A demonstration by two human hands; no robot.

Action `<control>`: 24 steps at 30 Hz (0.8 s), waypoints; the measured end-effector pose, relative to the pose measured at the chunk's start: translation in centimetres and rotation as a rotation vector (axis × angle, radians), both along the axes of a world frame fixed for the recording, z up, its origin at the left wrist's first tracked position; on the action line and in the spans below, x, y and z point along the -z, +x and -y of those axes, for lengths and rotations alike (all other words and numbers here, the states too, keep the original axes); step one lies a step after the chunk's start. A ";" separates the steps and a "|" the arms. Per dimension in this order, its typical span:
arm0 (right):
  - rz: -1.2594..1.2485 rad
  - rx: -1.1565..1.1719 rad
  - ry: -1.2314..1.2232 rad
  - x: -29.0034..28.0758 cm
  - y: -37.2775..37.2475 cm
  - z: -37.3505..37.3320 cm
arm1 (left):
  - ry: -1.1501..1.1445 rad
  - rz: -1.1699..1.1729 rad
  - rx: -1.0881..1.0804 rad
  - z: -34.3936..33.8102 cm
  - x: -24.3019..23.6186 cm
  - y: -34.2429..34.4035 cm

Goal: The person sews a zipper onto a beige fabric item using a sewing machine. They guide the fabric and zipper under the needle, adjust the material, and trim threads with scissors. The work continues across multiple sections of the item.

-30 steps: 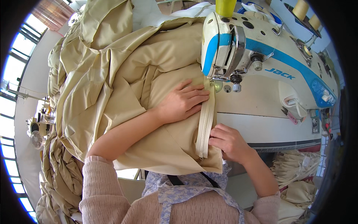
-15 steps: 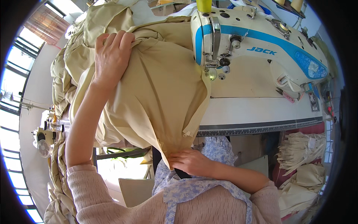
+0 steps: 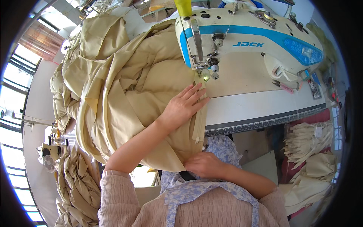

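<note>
A beige padded jacket (image 3: 149, 75) lies bunched over the left part of the sewing table, one edge running under the needle of a white and blue sewing machine (image 3: 245, 34). My left hand (image 3: 183, 104) rests flat on the cloth just in front of the presser foot, fingers slightly spread over the zipper (image 3: 199, 126). The zipper hangs down along the jacket's right edge, its pull near the lower end. Close to my lap, my right hand (image 3: 206, 165) is closed on the jacket's lower edge; its fingertips are partly hidden.
Pink-handled thread snips (image 3: 283, 87) lie on the table (image 3: 236, 108) under the machine arm. A ruler strip (image 3: 264, 122) follows the front edge. Cream fabric strips (image 3: 307, 140) are bundled at right. More beige cloth (image 3: 75, 178) hangs at left, near a small fan (image 3: 49, 163).
My left hand has come from the far left of the jacket to the zipper edge by the needle. The cloth there now lies flatter, with the zipper straighter. My right hand still grips the lower edge.
</note>
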State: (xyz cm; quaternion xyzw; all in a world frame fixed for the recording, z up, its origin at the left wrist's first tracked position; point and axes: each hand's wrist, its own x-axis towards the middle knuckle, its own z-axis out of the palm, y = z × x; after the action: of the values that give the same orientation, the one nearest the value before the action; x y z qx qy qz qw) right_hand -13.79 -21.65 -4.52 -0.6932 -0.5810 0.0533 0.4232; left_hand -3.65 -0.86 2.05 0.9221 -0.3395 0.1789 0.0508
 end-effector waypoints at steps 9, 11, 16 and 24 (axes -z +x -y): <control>0.450 0.335 -0.104 -2.7 6.3 4.1 | -0.423 -0.106 -0.151 0.1 0.2 -2.6; 0.569 0.456 -0.143 -2.3 6.8 3.0 | -0.535 -0.139 -0.199 0.0 -0.5 -2.8; 0.389 0.370 0.063 -1.3 8.3 2.4 | -0.561 -0.190 -0.259 0.2 -3.1 -1.2; 0.405 0.318 0.192 -1.9 9.5 3.0 | -0.135 -0.082 -0.004 1.4 -0.7 -0.1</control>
State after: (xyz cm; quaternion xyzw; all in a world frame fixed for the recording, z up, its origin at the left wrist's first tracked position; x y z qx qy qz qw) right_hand -4.30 -24.65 -2.60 -0.7289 -0.5401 -0.2087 0.3652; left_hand -3.72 -2.21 2.76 0.9239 -0.3223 0.1635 0.1261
